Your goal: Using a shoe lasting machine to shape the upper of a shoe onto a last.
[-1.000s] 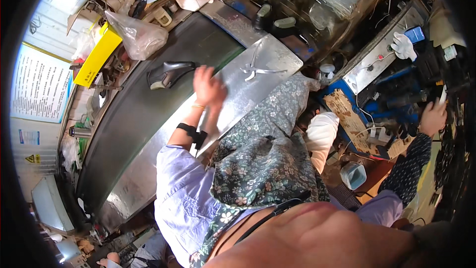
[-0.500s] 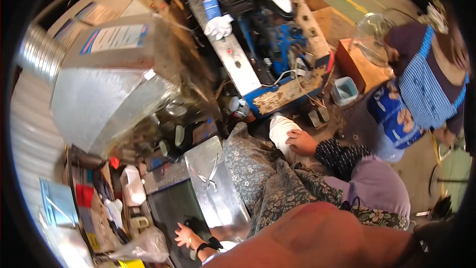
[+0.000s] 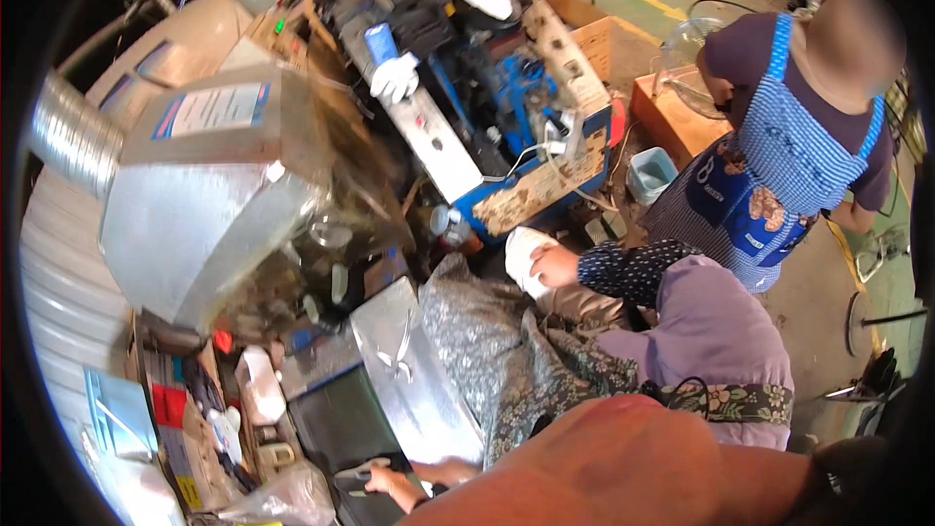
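Observation:
At the lower left, my left hand [image 3: 392, 483] closes on a grey sole-shaped piece [image 3: 356, 475] over a dark belt-like surface [image 3: 341, 414]. Its fingers are only partly visible, and its arm is mostly hidden by a blurred skin-coloured shape at the lower edge. My right hand [image 3: 555, 265], in a dark patterned sleeve, rests on the pale, brightly lit knee of my trousers [image 3: 523, 255], fingers laid over it. A floral grey apron [image 3: 487, 351] covers my lap. Beside it a shiny metal plate [image 3: 414, 360] carries a pair of scissors-like metal tools [image 3: 396, 360].
Ahead stands a blue-framed machine [image 3: 467, 209] with worn boards. A large metal hood [image 3: 195, 195] with ducting fills the left. Boxes, bags and a blue bin [image 3: 122, 414] crowd the lower left. A person in a checked apron [image 3: 799, 166] stands right, near a pale tub [image 3: 651, 175].
My left hand, open with spread fingers before, now holds the grey piece. My right hand stays on the knee. The view has shifted, and the other person stands more upright.

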Demonstrator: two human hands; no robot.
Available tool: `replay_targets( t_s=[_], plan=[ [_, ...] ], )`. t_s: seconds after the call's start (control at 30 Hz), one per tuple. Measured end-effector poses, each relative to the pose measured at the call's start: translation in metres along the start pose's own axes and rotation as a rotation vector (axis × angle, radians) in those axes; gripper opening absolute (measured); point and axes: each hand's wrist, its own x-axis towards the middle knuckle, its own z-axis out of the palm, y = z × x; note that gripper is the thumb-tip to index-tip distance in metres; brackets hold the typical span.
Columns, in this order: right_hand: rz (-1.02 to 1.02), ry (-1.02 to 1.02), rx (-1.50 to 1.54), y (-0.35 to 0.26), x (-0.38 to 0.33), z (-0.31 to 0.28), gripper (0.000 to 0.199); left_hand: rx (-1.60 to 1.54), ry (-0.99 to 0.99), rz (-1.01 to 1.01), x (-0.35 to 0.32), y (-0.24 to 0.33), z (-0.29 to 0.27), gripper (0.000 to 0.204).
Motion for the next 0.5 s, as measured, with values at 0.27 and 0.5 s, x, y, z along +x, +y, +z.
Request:
replay_targets(
  t_s=[0.27, 0.5],
  plan=[
    [-0.337, -0.15, 0.485, -0.13, 0.159, -0.046, 0.036, -1.016, -0.974, -0.335, -0.134, 0.02, -0.045, 0.047],
    [-0.102, 0.086, 0.858, -0.202, 0.189, -0.097, 0.058, -0.503, -1.355, 0.304, -0.284, 0.099, -0.006, 0.085]
  ],
)
